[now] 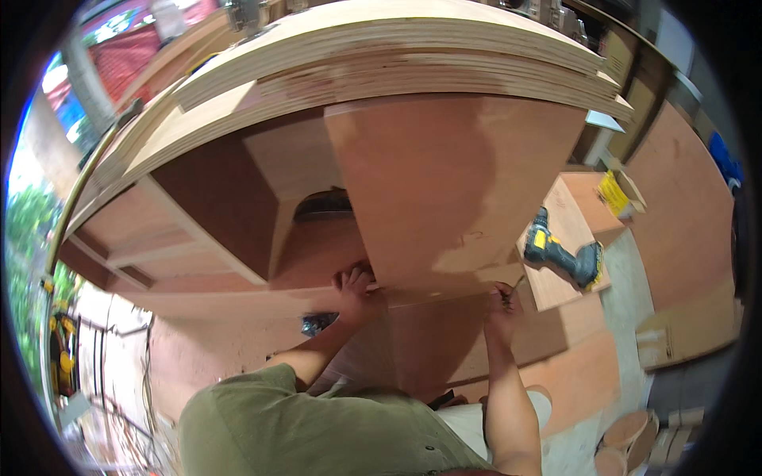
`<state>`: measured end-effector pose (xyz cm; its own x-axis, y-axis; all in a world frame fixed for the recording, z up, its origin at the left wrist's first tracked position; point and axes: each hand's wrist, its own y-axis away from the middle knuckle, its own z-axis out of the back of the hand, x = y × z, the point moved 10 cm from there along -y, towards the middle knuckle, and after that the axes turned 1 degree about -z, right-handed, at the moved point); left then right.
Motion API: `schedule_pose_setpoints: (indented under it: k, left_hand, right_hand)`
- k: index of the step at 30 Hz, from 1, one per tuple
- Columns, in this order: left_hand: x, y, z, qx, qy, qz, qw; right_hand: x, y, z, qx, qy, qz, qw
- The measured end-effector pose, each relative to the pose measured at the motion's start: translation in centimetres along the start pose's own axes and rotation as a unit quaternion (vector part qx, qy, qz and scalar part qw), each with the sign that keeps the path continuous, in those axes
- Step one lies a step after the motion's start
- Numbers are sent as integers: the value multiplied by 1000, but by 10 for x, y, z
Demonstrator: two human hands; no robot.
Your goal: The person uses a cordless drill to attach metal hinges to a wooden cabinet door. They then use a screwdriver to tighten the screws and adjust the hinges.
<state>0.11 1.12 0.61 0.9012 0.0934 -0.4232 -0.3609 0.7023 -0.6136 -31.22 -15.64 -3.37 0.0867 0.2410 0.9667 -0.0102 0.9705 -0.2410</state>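
Observation:
A reddish plywood door panel (452, 182) covers the right part of an open plywood cabinet (214, 270). My left hand (355, 285) is closed at the panel's lower left corner, its fingers curled round the edge by the cabinet opening. Near the panel's lower right corner, my right hand (502, 301) is closed on a thin pencil-like stick (518, 283), whose tip points up and right. What kind of stick it is, I cannot make out. Inside the opening lies a dark curved object (324, 205), partly hidden behind the panel.
Thick plywood sheets (397, 44) are stacked on top of the cabinet, with metal hinges (246, 14) on them. To the right, a black and yellow cordless drill (562, 252) rests on a wooden box (548, 292), beside a yellow-marked carton (621, 194). Round wooden pieces (631, 436) lie lower right.

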Motion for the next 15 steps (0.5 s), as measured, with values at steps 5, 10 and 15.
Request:
schedule_pose_setpoints:
  k: [5,10,15]
  left_hand:
    - [-1,7,-1,26,43,-33,998]
    - [-28,10,6,49,111,-117,986]
    - [4,73,-70,232,539,142,797]
  right_hand:
    - [74,53,-9,51,70,51,995]
    - [164,107,-35,71,139,141,978]
    - [227,144,-52,56,97,241,964]
